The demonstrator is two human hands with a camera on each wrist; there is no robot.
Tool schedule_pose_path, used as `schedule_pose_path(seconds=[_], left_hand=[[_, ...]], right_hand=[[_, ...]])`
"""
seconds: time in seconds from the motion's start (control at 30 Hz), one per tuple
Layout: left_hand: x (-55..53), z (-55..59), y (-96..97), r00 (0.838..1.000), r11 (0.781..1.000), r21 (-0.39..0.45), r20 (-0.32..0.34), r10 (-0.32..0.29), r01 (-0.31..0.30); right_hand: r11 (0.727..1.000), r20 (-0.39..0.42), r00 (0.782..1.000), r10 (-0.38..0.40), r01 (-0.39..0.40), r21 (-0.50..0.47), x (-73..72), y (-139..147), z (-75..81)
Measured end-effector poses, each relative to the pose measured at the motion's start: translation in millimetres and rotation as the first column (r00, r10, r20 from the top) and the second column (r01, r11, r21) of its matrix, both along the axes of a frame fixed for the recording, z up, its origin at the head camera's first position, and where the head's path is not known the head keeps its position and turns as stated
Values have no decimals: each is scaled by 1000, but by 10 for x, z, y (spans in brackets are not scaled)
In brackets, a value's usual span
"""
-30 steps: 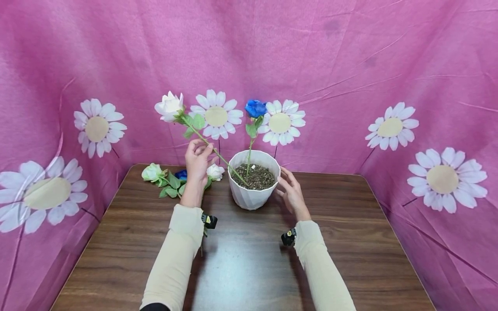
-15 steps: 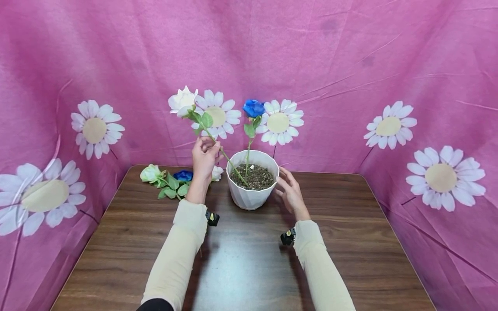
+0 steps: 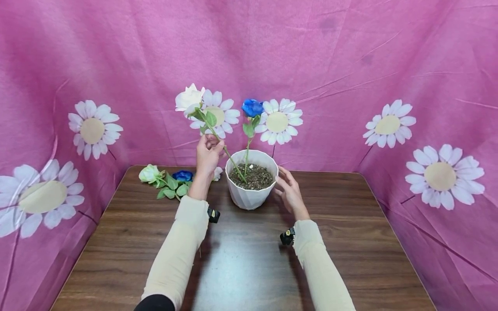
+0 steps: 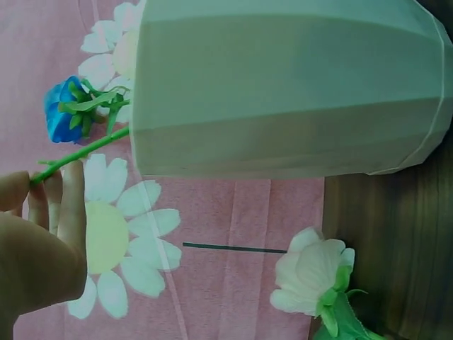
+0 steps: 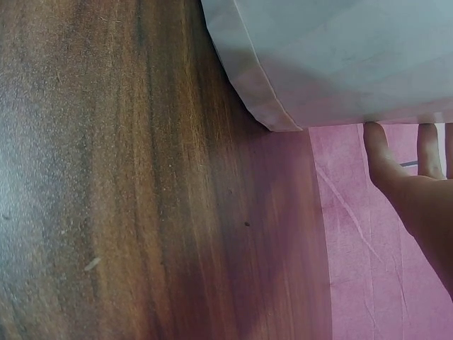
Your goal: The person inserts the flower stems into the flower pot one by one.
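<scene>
My left hand (image 3: 208, 157) pinches the green stem of a white rose (image 3: 189, 99), whose lower end stands in the soil (image 3: 254, 177) of a white faceted flowerpot (image 3: 250, 198). The rose tilts to the left. A blue rose (image 3: 253, 108) rises nearly upright from the same soil. In the left wrist view, thumb and fingers meet on the stem (image 4: 85, 150) beside the pot. My right hand (image 3: 291, 192) rests its fingertips against the pot's right side; the right wrist view shows straight fingers (image 5: 382, 152) touching the wall.
Left of the pot, a greenish-white rose (image 3: 151, 173), another blue rose (image 3: 183, 176) and a white rose (image 4: 311, 273) lie on the wooden table (image 3: 241, 255), partly behind my left arm. A pink curtain (image 3: 330, 56) printed with daisies surrounds the table.
My left hand has moved right toward the pot, bringing the white rose closer to upright. The right hand stays against the pot.
</scene>
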State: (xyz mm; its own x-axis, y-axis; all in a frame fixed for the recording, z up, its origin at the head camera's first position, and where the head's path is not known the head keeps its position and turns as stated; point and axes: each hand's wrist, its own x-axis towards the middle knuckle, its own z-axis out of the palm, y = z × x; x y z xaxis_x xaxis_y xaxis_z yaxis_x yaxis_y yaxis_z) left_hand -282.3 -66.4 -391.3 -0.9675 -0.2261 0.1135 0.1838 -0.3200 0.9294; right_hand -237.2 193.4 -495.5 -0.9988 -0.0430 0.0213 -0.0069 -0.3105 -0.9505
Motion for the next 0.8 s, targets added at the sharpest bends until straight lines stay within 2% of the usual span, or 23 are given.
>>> schedule_pose_path(seconds=[0.23, 0.53, 0.6, 0.8], left_hand=[[-54, -61, 35, 999, 996, -72, 17, -46, 47], [-95, -84, 89, 999, 993, -115, 38, -34, 38], [-91, -88, 102, 999, 991, -127, 35, -31, 35], [-76, -79, 174, 1000, 972, -235, -11, -22, 19]], right_hand=[[1000, -2, 1000, 1, -1, 5, 1, -5, -12], [1000, -7, 1000, -4, 4, -3, -4, -10, -3], [1000, -5, 1000, -5, 5, -4, -3, -10, 1], [1000, 0, 1000, -6, 6, -2, 0, -6, 6]])
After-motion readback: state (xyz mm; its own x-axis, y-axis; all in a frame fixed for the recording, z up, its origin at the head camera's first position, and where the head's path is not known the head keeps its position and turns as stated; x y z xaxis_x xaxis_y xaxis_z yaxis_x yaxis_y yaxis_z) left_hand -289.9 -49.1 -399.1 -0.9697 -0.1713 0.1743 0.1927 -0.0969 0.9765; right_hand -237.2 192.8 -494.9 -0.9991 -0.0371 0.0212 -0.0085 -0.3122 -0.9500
